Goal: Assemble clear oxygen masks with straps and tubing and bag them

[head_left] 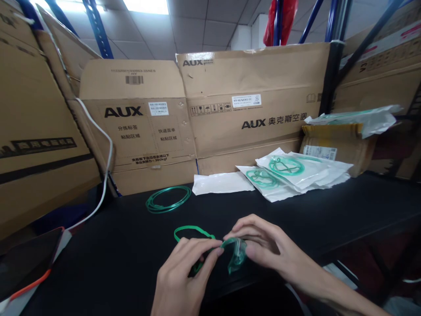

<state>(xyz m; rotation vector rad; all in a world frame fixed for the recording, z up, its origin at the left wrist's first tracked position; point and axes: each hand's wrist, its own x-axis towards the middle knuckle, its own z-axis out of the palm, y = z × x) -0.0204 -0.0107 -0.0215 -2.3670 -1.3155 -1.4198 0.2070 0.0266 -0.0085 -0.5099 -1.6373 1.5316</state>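
Green tubes in packs, a green mask in our hands

We sit at a long black counter (108, 254). Big brown cardboard sheets (250, 98) stand up like a wall along its back, with AUX printed on them. At the far right we see a smaller brown box (332, 136) with a white label. We cannot see inside it. A see-through pack (383, 115) lies on top, with something green in it.

Next to the box, flat white packs (309, 181) lie in a messy pile. Two have clear fronts, and we can see curled green tubes (286, 166) inside. One plain white pack (223, 183) lies at the pile's left side; we cannot tell what it holds.

A loose ring of green tube (161, 206) lies on the counter, out of any pack. Nearer to us, our left hand (186, 267) pinches one edge of a soft green mask (237, 256), and our right hand (266, 241) grips the other side. The mask is just above the counter. A thin green strap (194, 227) loops out past our left fingers.
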